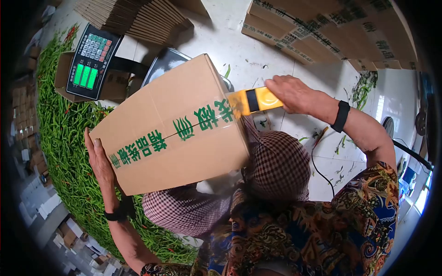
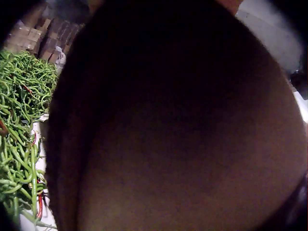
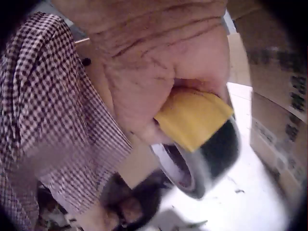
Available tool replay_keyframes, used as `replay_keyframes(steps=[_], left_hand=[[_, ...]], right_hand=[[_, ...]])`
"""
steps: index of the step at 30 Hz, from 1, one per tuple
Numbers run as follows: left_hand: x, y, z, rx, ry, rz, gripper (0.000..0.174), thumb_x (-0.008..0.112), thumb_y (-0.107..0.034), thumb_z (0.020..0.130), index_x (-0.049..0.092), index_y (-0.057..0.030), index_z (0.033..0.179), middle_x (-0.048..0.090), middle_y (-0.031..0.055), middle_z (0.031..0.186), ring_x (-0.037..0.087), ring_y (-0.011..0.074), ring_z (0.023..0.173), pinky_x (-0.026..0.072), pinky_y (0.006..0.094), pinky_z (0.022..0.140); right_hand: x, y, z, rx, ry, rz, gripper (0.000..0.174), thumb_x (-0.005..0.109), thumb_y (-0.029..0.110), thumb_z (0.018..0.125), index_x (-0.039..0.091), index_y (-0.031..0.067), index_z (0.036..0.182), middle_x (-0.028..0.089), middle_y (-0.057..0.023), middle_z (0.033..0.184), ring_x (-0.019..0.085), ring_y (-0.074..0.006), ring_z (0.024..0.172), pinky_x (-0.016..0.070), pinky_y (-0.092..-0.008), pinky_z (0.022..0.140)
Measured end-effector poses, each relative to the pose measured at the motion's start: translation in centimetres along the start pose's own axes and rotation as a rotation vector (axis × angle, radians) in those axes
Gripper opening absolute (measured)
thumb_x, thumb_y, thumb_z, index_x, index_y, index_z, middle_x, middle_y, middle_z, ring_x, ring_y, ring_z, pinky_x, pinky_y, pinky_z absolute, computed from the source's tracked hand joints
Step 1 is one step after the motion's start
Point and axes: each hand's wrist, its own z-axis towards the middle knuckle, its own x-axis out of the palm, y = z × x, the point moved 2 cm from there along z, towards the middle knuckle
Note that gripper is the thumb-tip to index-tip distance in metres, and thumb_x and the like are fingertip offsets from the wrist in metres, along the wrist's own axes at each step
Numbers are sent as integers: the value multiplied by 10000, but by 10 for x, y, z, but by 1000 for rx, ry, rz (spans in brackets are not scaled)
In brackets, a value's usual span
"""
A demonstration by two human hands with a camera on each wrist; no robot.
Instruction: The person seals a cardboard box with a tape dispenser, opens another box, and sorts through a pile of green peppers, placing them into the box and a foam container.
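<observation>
A closed cardboard box with green printed characters lies tilted across the person's lap in the head view. My left hand rests against its left end, fingers extended along the cardboard. At the opposite end, my right hand grips a yellow tape dispenser, whose front meets the box edge where the printing ends. In the right wrist view, the fingers curl round the dispenser's yellow handle, with a tape roll below it. A dark, blurred shape hides the left hand's work in the left wrist view.
Green peppers, some red, cover the floor at left. A scale with a lit display stands at upper left, near folded cardboard. Printed boxes are stacked at upper right. A thin cable lies on the floor.
</observation>
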Motion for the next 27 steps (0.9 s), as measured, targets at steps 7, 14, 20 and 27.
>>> replay_keyframes(steps=[7,14,20,27], left_hand=[[0,-2,0,7,-19,61,691,385,-500,974,243,-52,1481,307,168,1488,355,269,1337,279,363,1093],[-5,19,2,38,-28,-14,689,384,-485,974,240,-38,1479,277,178,1508,317,278,1362,253,367,1101],[6,2,-1,-3,-56,-54,679,391,-465,978,230,-40,1483,276,176,1505,312,297,1361,250,375,1101],[2,13,3,-46,-70,-22,708,406,-481,970,219,-29,1482,314,184,1478,356,282,1330,276,368,1086]], right_hand=[[-44,79,52,-182,97,-641,163,642,176,747,628,53,853,632,-92,835,646,-258,767,489,-426,562],[118,-28,83,83,294,-152,313,734,168,660,674,93,958,673,-73,856,616,-329,735,456,-432,595],[89,-31,56,369,-121,428,360,679,257,804,586,61,1092,581,-153,998,543,-297,991,412,-426,835],[24,82,86,347,-669,1128,206,414,229,965,459,29,973,520,-199,823,526,-368,788,426,-410,757]])
